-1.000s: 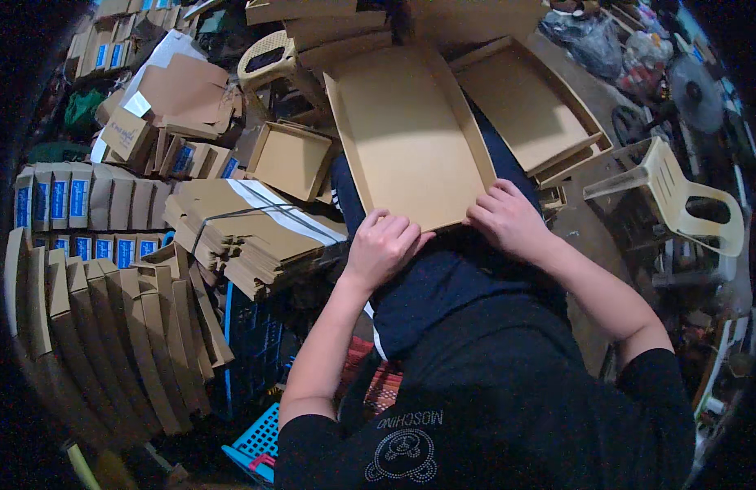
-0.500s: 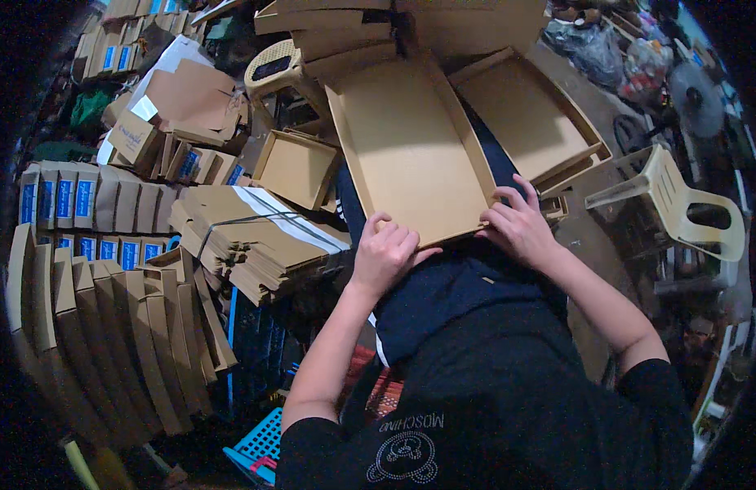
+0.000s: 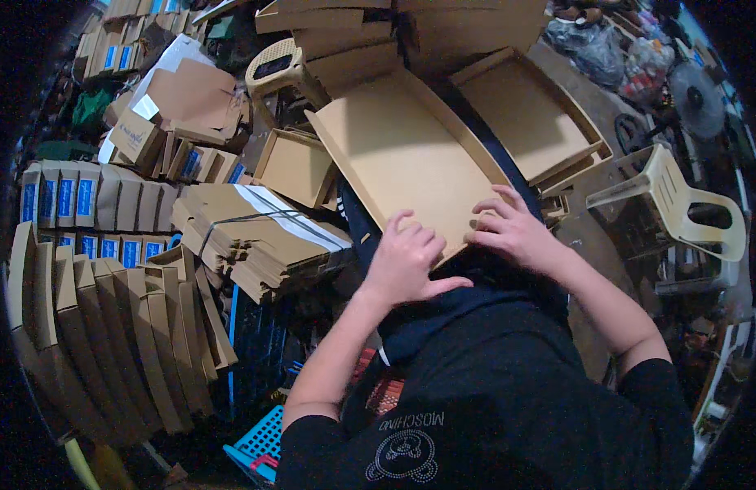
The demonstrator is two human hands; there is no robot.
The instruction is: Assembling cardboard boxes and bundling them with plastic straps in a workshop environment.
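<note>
A shallow, open cardboard box (image 3: 386,155) of plain brown board lies slanted across my lap, its inside facing up. At its near left corner is my left hand (image 3: 408,257), with bent fingers over the board and the thumb stretched out along the outside of the near wall. My right hand (image 3: 517,233) curls its fingers over the near right corner. Both hands look closed on the box walls, though the palms hide part of the contact. Right of this box rests another shallow cardboard tray (image 3: 525,122), with more board under it.
Tied flat cardboard (image 3: 255,233) lies to my left, beside a row of upright folded boxes (image 3: 108,335). Behind them sits a smaller open box (image 3: 295,170). A cream plastic chair (image 3: 680,196) stands at the right, a cream stool (image 3: 276,69) at the far left. A blue basket (image 3: 260,441) is near.
The box has turned on my lap, its far end swinging left and its near end shifting right. My left hand has moved right and lower, its thumb now stretched out further.
</note>
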